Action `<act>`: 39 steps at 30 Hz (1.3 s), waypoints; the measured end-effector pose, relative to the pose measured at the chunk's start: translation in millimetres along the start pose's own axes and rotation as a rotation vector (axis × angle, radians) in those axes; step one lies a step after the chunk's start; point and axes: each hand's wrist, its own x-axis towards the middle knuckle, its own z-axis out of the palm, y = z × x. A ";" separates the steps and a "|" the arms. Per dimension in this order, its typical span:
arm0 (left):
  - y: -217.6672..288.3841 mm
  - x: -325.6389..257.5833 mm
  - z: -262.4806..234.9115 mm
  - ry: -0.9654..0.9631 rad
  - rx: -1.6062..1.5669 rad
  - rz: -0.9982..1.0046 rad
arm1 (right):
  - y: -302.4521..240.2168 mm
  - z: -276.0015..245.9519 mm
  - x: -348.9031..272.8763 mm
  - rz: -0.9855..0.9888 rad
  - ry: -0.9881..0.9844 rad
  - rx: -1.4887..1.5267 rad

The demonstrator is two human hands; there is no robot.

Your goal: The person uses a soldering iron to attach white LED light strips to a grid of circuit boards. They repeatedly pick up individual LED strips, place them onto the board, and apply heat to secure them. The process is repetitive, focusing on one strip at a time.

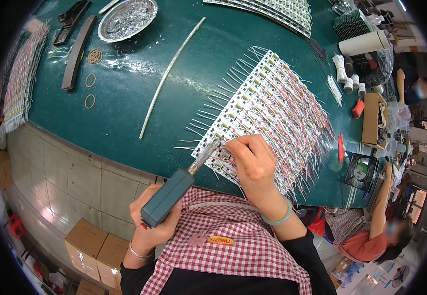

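Teal soldering gun [169, 197] is clamped in the left hand [155, 235], its tip [217, 143] over the wired board [282, 108] on the green bench [120, 130]; the right hand [253, 162] curls beside it, whether gripping I cannot tell.

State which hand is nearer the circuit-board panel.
Right. The right hand is over the circuit-board panel, toward its lower edge; the left hand is off it, farther to the lower left, gripping the teal soldering gun.
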 end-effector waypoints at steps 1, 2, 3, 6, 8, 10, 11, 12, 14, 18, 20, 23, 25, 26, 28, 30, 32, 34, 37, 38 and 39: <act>0.2 0.9 0.7 0.007 0.001 0.016 | 0.2 0.2 -0.1 0.000 -0.003 0.002; -0.6 1.0 0.9 0.005 0.006 0.027 | 0.4 0.3 -0.2 0.001 -0.007 0.005; -2.1 1.2 1.3 0.001 0.010 0.040 | 0.6 -0.1 -0.6 0.003 -0.009 0.005; -3.0 2.7 0.9 -0.017 0.043 0.094 | 1.5 -1.1 -0.1 -0.005 -0.010 -0.001; 1.2 1.3 -2.1 -0.014 0.069 0.102 | -0.4 -0.8 1.7 -0.016 -0.018 0.013; 3.3 2.9 -1.1 -0.020 0.071 0.088 | 1.2 -1.2 0.9 -0.015 -0.021 0.009; 2.8 2.4 -0.6 -0.016 0.062 0.086 | 1.9 -1.3 0.3 -0.015 -0.023 0.007; 2.4 1.3 -0.3 -0.011 0.054 0.081 | 2.5 -1.4 0.0 -0.014 -0.026 0.006; 2.0 0.8 -0.1 -0.001 0.042 0.088 | 2.7 -1.4 0.3 -0.010 -0.024 0.004; 1.3 -2.7 -2.3 0.007 0.048 0.099 | 2.9 -1.8 0.9 -0.020 -0.022 0.003; 1.0 -4.7 -2.2 0.006 0.049 0.073 | 3.2 -1.7 0.4 -0.019 -0.026 -0.003; 3.9 -5.9 -2.0 0.004 0.041 0.018 | 2.7 -1.5 0.3 -0.019 -0.019 -0.005; 3.0 -6.9 -2.1 -0.008 0.037 -0.009 | 2.8 -1.3 0.1 -0.019 -0.012 -0.005; 1.4 -8.2 -2.3 -0.007 0.031 -0.010 | 3.5 -1.2 -0.2 -0.018 -0.009 -0.004; -3.3 -12.4 -3.4 0.001 0.019 -0.014 | 2.8 -0.7 -0.5 -0.027 0.006 -0.016; -2.5 -14.4 -4.8 0.023 -0.004 -0.038 | -0.9 -3.4 0.3 -0.040 0.029 -0.043; -1.7 -16.6 -6.2 0.043 -0.020 -0.049 | -7.0 -8.9 1.6 -0.037 0.042 -0.030; -5.4 -18.5 -5.7 0.055 -0.035 -0.040 | -10.1 -10.1 -1.3 -0.031 0.040 -0.014; -8.1 -20.5 -5.6 0.067 -0.052 -0.050 | -14.1 -7.1 -5.6 -0.016 0.019 0.017; -8.9 -20.9 -5.7 0.064 -0.055 -0.049 | -14.4 -4.3 -7.8 -0.009 0.014 0.023; -8.9 -21.7 -6.2 0.064 -0.056 -0.048 | -14.7 -1.8 -9.4 -0.003 0.009 0.032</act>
